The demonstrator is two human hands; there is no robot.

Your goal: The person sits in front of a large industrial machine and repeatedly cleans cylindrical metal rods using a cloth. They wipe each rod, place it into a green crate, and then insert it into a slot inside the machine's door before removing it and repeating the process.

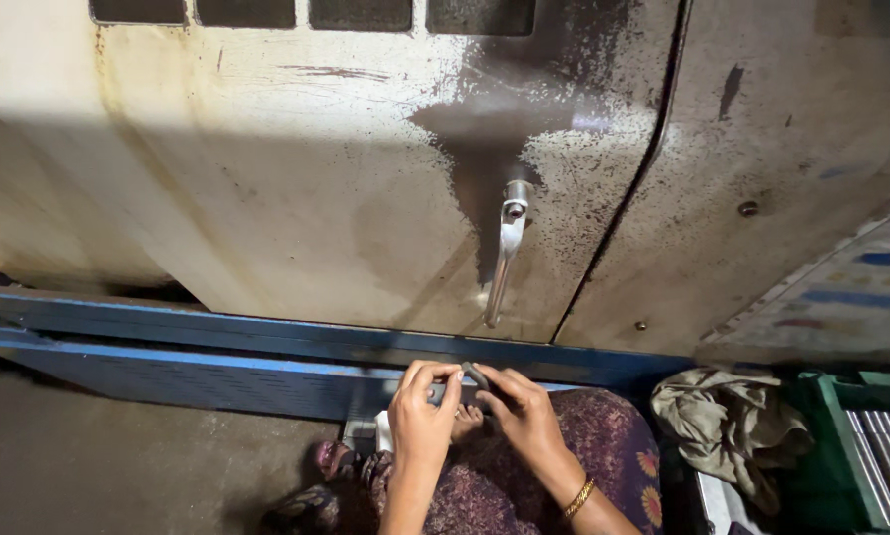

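Both hands' fingers [435, 391] pinched on small dark ring [475, 375], just below blue rail's edge [266, 342].

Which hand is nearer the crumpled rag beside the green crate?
Right. The right hand is just left of the rag; the left hand sits farther left, both pinching a small dark part.

machine door [316, 198] ahead, handle [506, 253] on it, crate [841, 446] right, cloth [727, 421] beside crate

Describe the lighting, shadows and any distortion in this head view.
Head view: bright light on the machine door, a dark shadow around its metal handle; the left hand and right hand sit in dimmer light, slightly soft; straight edges bow from wide-angle distortion.
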